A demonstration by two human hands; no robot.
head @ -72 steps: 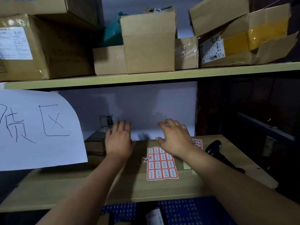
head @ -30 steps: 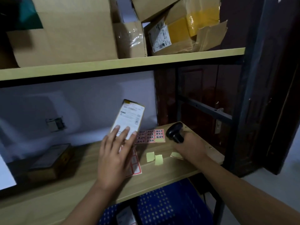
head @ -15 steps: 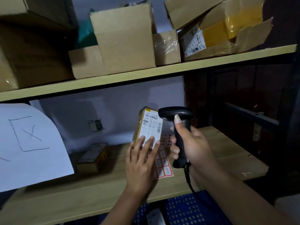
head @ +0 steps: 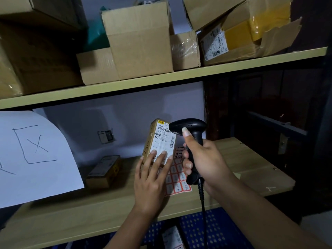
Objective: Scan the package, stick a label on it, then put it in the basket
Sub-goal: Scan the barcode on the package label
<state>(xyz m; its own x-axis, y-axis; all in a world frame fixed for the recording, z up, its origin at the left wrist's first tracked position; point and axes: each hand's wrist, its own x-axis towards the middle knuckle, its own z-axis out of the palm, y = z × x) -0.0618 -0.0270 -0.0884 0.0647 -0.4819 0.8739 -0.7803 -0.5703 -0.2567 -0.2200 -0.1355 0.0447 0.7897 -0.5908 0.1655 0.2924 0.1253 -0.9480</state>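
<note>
My left hand (head: 151,178) holds a small yellow-brown package (head: 159,139) upright above the wooden shelf, its white shipping label with barcodes facing me. My right hand (head: 203,160) grips a black handheld barcode scanner (head: 190,133), with the index finger on its trigger and the scanner head right beside the package's upper right corner. A sheet of red-bordered labels (head: 177,178) lies flat on the shelf under both hands. Below the shelf edge a blue perforated basket (head: 203,229) shows, with a parcel (head: 172,238) inside.
Another small brown box (head: 104,172) lies on the shelf to the left. A white paper sign (head: 34,155) hangs at the left. Several cardboard boxes (head: 138,40) fill the upper shelf (head: 179,76). A dark frame (head: 269,123) stands at the right.
My left hand lifted the package off the shelf and stood it upright. My right hand picked up the scanner from the shelf's right side and brought its head beside the package's label.
</note>
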